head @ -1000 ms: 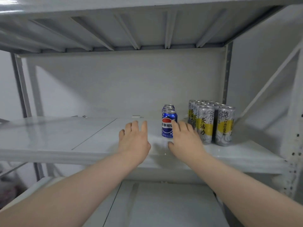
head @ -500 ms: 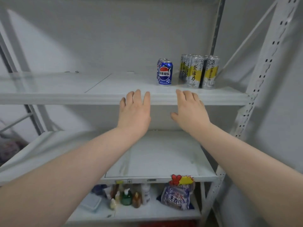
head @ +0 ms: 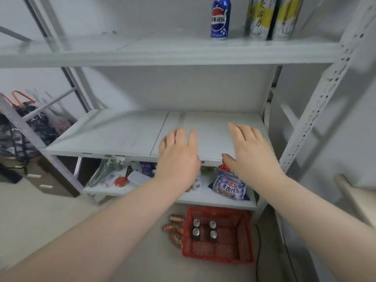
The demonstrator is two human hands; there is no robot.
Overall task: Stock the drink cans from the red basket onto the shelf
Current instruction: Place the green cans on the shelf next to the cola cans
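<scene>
Both forearms reach forward from the bottom corners, bare, cut off at the frame edge. Left hand [head: 179,157] palm down, fingers straight and together, holds nothing. Right hand [head: 252,157] the same, flat, thumb out to the side, empty. Both sit over the front edge of the middle shelf [head: 122,135]; can't tell whether they touch it.

Below the hands, on the floor, is the red basket [head: 247,239], just in front of the rack's bottom shelf. Four drink cans [head: 196,233] stand upright in its back left part, in a two-by-two block, long axis vertical, silver tops facing up. Labels are too dark to read. Just left of the basket, red cans [head: 175,231] lie on their sides in a loose heap on the floor, blurred, count unclear.

On the bottom shelf [head: 203,198] a blue-white detergent bag [head: 228,185] is partly hidden by the right hand, and small clutter is partly hidden by the left wrist.

Farthest, on the upper shelf [head: 162,53]: a blue can [head: 220,19] upright, label facing the camera, more behind it not discernible. Just right of it, silver-yellow cans [head: 270,17] stand upright, tops cut off by the frame.
</scene>
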